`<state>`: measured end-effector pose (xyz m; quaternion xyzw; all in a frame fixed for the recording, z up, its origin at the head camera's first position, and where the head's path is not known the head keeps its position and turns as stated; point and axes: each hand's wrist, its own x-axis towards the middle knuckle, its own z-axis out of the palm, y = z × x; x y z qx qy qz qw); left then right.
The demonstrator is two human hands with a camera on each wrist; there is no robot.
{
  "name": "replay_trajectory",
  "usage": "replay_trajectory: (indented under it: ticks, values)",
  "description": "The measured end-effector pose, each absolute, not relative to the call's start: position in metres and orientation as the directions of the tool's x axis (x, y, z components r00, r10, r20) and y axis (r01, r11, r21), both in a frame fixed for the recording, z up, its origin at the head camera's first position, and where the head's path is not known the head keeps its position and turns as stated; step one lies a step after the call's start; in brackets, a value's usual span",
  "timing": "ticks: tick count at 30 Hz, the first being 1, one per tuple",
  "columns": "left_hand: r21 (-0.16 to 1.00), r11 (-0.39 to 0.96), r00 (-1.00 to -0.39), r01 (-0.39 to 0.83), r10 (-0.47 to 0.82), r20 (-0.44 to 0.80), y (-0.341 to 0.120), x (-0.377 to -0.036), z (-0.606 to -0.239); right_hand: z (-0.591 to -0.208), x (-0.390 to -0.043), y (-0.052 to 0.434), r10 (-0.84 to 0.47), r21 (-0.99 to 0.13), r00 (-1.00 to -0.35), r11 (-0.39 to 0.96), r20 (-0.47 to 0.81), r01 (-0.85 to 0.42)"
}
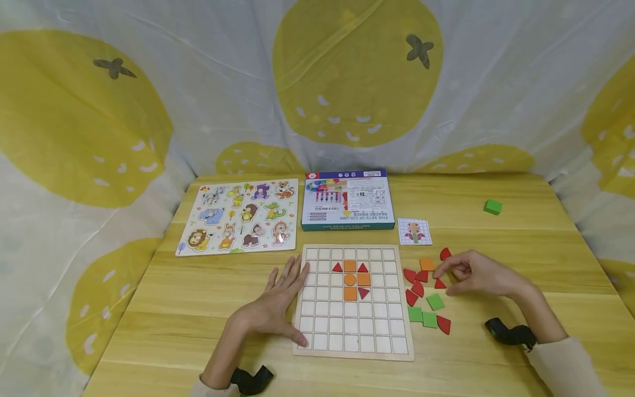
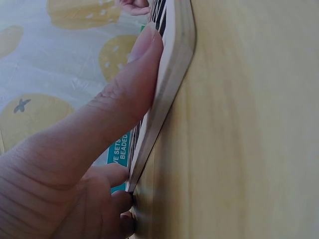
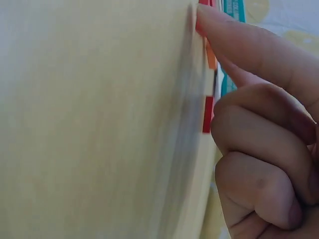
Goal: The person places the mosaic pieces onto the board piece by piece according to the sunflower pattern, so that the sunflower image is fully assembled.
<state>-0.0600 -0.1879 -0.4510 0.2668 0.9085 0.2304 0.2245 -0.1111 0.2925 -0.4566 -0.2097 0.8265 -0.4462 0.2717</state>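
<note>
A pale wooden grid board lies on the table. My left hand rests spread along its left edge, thumb on the near corner and fingertips farther up the side. On the board sit orange squares, an orange circle and red triangles. Right of the board, my right hand has thumb and index finger at either side of a small red triangle, pinching it low at the table. In the right wrist view, its other fingers are curled in.
Around the triangle lie several red quarter-circles, green squares and an orange square. A pattern card, a box and an animal puzzle board lie behind. A green block sits far right.
</note>
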Motion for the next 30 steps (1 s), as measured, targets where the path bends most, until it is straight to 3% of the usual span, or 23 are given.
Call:
replay_trajectory:
  ticks: [8, 30]
  values:
    - [0.532, 0.756, -0.756, 0.381, 0.586, -0.292, -0.1872, -0.0601, -0.4510, -0.4604, -0.1118, 0.2985, -0.622, -0.875, -0.737, 0.475, -0.264, -0.087]
    - [0.533, 0.759, -0.757, 0.373, 0.581, -0.299, -0.1874, -0.0608, -0.4511, -0.4574, -0.1119, 0.2910, -0.556, -0.831, -0.784, 0.548, -0.277, -0.095]
